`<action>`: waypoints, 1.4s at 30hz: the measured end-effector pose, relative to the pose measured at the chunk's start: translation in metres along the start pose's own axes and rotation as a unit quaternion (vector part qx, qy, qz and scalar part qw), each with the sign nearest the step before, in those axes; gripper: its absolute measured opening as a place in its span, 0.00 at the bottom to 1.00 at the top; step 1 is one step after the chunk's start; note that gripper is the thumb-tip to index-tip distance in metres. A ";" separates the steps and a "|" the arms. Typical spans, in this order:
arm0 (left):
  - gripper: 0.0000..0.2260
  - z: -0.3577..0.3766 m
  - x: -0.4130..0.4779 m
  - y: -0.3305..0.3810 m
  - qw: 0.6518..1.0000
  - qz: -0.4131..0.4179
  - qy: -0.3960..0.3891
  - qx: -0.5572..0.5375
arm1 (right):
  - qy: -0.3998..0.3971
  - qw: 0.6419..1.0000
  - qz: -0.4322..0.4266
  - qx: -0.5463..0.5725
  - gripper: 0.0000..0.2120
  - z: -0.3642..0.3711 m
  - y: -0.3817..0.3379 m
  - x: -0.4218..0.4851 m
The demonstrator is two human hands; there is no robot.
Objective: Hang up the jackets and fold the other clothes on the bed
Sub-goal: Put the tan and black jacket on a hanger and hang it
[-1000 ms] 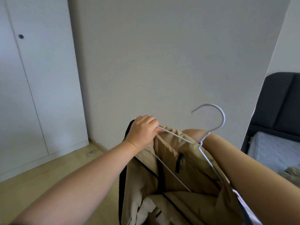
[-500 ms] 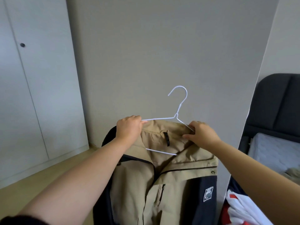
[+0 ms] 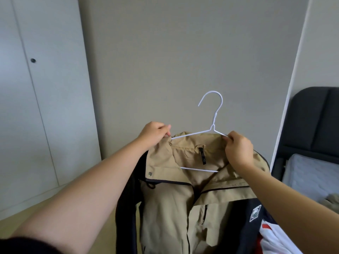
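— Against the plain grey wall, what is being held up?

— A beige and navy zip jacket, draped over a thin white wire hanger. The hanger's hook points up, free of any rail. Its lower bar shows through the open collar, below a small black loop.

— Who holds it?

— A person, both bare arms stretched forward. The left hand pinches the jacket's collar edge between thumb and fingers, right where the hanger's left arm ends. The right hand has its fingers curled round the hanger's right arm, with beige fabric bunched beneath the palm.

— So the jacket is off the bed?

— Yes, it hangs in the air in front of the person. A white diamond badge sits on its navy part at the right.

— And around it?

— White wardrobe doors with a round dark knob stand on the left, above a pale wooden floor. On the right is the bed, with a dark grey padded headboard and a light quilted mattress. A crumpled olive-grey garment lies on the mattress. A red and white garment shows at the bottom right corner, just beside the jacket's navy side. What it rests on cannot be told.
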State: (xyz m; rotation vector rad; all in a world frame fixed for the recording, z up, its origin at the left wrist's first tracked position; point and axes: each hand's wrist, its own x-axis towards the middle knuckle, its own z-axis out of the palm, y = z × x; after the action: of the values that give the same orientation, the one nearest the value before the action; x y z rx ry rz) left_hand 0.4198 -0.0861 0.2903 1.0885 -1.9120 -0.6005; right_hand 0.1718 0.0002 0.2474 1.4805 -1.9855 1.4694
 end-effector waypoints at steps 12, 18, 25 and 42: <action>0.12 0.007 0.000 0.025 0.926 -0.306 -0.219 -0.009 | -0.004 1.000 -0.007 -0.002 0.10 -0.012 0.021 -0.003; 0.15 0.008 0.000 0.014 0.869 -0.336 -0.163 -0.324 | -0.017 1.000 0.002 0.007 0.11 -0.010 0.030 -0.014; 0.11 0.009 -0.003 0.011 0.980 -0.045 -0.060 0.186 | -0.018 1.000 0.018 0.009 0.10 -0.007 0.028 -0.021; 0.14 0.043 -0.003 0.015 0.924 0.052 0.007 0.379 | -0.020 0.997 0.028 -0.063 0.13 -0.031 0.027 0.019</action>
State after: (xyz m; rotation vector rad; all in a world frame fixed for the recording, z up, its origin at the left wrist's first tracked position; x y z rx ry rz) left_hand 0.3776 -0.0759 0.2763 1.4270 -2.2287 0.2539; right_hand 0.1305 0.0141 0.2592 1.4227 -2.1177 1.3184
